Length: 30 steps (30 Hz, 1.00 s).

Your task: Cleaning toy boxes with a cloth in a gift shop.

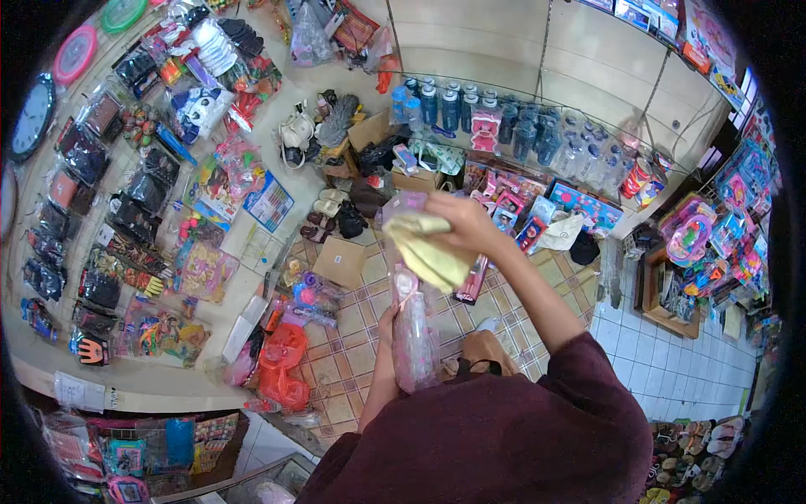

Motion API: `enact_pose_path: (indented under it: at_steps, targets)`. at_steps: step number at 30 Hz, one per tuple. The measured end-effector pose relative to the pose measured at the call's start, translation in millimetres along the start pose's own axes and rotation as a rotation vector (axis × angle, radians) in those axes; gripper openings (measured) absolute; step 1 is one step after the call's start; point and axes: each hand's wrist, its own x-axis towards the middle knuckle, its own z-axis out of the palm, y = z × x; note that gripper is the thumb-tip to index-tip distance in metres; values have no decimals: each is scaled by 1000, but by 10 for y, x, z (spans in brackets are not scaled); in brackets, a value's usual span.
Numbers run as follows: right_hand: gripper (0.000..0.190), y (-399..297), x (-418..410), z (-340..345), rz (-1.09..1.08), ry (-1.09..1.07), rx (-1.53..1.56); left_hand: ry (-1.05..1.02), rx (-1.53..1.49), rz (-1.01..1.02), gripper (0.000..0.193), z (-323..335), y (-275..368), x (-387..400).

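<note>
My right hand point(465, 223) grips a folded pale yellow cloth point(434, 255), which hangs from the fingers in front of my chest. Under it, my left hand point(386, 322) holds a long, clear plastic-wrapped package point(417, 340) with pink and white contents, seen upright along my body. The cloth overlaps the upper part of the package, so I cannot tell whether they touch. Clear and purplish wrapping point(403, 203) shows just beyond the cloth.
Drink bottles point(469, 104) line the wall shelf ahead, with boxed toys point(504, 201) below. Left, a sloping display point(145, 208) carries wallets and packaged goods. A cardboard piece point(340, 261) and red plastic bags point(283, 365) lie by the tiled floor point(343, 353). Hanging toys point(718, 233) stand right.
</note>
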Motion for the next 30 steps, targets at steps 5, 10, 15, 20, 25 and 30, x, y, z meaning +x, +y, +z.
enact_pose_path:
  at_steps: [5, 10, 15, 20, 25, 30]
  targets:
    - [39, 385, 430, -203, 46, -2, -204, 13, 48, -33, 62, -50, -65, -84]
    - [23, 207, 569, -324, 171, 367, -194, 128, 152, 52, 62, 200, 28, -137]
    - [35, -412, 349, -88, 827, 204, 841, -112, 50, 173, 61, 145, 253, -115]
    - [39, -663, -455, 597, 897, 172, 607, 322, 291, 464, 52, 534, 321, 202]
    - [38, -902, -972, 565, 718, 86, 443, 342, 218, 622, 48, 635, 541, 189]
    - [37, -721, -1307, 262, 675, -34, 109, 473, 396, 721, 47, 597, 572, 269]
